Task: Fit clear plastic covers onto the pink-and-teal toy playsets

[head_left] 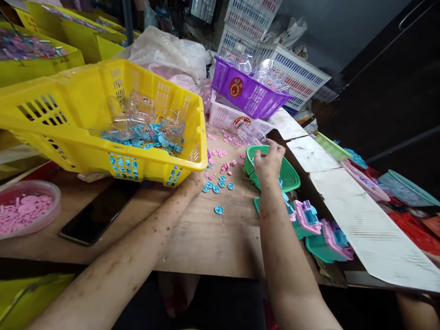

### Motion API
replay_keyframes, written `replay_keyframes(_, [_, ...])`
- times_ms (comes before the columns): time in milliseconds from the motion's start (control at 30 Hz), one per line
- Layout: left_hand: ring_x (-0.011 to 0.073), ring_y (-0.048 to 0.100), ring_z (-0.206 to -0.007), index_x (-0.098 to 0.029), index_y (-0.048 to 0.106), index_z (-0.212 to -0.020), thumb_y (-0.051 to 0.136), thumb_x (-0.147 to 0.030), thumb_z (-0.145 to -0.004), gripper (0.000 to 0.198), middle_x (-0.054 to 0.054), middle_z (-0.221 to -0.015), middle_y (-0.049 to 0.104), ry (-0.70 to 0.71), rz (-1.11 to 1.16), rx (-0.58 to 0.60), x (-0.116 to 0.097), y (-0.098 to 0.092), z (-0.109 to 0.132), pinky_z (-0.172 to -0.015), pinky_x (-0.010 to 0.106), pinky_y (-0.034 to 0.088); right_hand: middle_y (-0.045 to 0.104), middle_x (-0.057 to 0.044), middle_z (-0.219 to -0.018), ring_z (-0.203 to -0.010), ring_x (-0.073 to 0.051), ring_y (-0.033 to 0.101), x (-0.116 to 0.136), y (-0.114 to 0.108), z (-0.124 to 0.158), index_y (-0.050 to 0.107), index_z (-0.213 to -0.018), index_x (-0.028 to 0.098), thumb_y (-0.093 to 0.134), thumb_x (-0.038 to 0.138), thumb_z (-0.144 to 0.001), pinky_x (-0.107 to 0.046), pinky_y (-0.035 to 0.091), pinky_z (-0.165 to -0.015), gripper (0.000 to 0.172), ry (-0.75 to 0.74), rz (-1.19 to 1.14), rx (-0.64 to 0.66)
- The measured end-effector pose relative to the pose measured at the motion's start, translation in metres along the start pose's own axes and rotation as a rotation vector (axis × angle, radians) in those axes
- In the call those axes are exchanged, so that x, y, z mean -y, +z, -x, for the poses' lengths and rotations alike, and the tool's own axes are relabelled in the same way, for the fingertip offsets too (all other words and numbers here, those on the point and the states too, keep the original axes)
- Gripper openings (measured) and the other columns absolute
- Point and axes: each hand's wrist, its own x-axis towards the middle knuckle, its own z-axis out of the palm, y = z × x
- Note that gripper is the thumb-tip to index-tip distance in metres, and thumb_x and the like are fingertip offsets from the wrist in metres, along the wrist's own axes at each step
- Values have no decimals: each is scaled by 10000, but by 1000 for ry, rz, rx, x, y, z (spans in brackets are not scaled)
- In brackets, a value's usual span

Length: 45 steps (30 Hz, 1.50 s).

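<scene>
My right hand is over a small green basket, its thumb and bent fingers apart with nothing visible between them. A few blue pieces show inside that basket. My left hand is beside the front right corner of a large yellow basket; the corner covers its fingers. Blue round discs and small pink round pieces lie scattered on the wooden table between my hands. Clear plastic cases and blue discs fill the bottom of the yellow basket.
A phone and a tub of pink parts are at left. A purple basket of clear cases sits on a white basket at the back. Green-and-pink toy pieces stand right of my forearm, beside a white ledge.
</scene>
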Motion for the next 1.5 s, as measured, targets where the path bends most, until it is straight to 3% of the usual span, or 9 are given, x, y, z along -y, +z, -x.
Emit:
replay_keyframes(133, [359,621,-1559,-213,671,-1609,564,-289,-1147,481,155,-1719,652,-29,-60,58,-16,-9,5,-1330,520,490,568,-231,-1688,-1647,-412,485,16,19,86,619,-1673,210,594,463,-1158,-665,393,-1390,574,-299,-7,379])
replay_keyframes(300, [410,596,-1559,-192,739,-1530,551,-295,-1149,437,177,-1664,696,-41,-126,115,-26,-17,7,-1334,615,462,362,-193,-1905,-1807,-433,254,16,22,155,500,-1801,270,587,667,-1174,-696,309,-1425,747,-290,86,742])
replay_keyframes(533, [381,549,-1592,-212,722,-1545,513,-257,-1150,449,167,-1710,638,-23,-201,153,-27,-23,9,-1370,604,406,285,-236,-1931,-1824,-447,201,26,17,148,441,-1841,203,630,696,-1151,-702,268,-1439,868,-294,42,761])
replay_keyframes(767, [317,644,-1485,-180,760,-1387,522,-242,-1150,342,156,-1527,734,112,-105,122,-30,-29,3,-1321,488,484,296,-191,-1936,-1825,-448,198,58,3,200,464,-1830,219,599,643,-1174,-769,222,-1442,793,-404,-62,826])
replay_keyframes(900, [276,714,-1339,-184,739,-1231,420,-237,-1194,326,142,-1335,782,122,12,94,-29,-32,-2,-1226,426,541,449,-157,-1875,-1786,-364,351,71,-19,209,527,-1779,272,510,486,-1223,-746,254,-1445,596,-436,-222,765])
replay_keyframes(1033, [271,738,-1146,-199,694,-1101,399,-282,-1214,326,119,-1152,784,115,134,80,-25,-31,-3,-1075,399,561,723,-180,-1597,-1520,-347,680,60,-45,210,649,-1646,236,528,405,-1197,-624,526,-1324,494,-228,-307,505])
replay_keyframes(1200, [237,657,-911,-211,639,-924,495,-290,-1182,306,58,-917,713,1,258,141,-35,-35,1,-877,354,482,788,-142,-1435,-1325,-333,784,58,-83,231,785,-1432,269,675,363,-1131,-535,668,-1148,334,-263,-342,385])
replay_keyframes(1333, [170,550,-718,-192,632,-743,694,-310,-1102,382,-8,-705,623,20,255,330,-59,-37,12,-706,300,403,825,-89,-1291,-1120,-292,825,79,-112,196,816,-1360,342,721,382,-1134,-456,711,-919,248,-201,-391,212])
replay_keyframes(1500, [156,705,-817,-148,813,-914,785,-219,-1039,146,29,-874,813,80,244,417,-68,-23,14,-725,234,479,824,-50,-1002,-829,-240,797,150,-116,72,825,-1377,358,774,508,-1104,-382,679,-719,315,-300,-693,248])
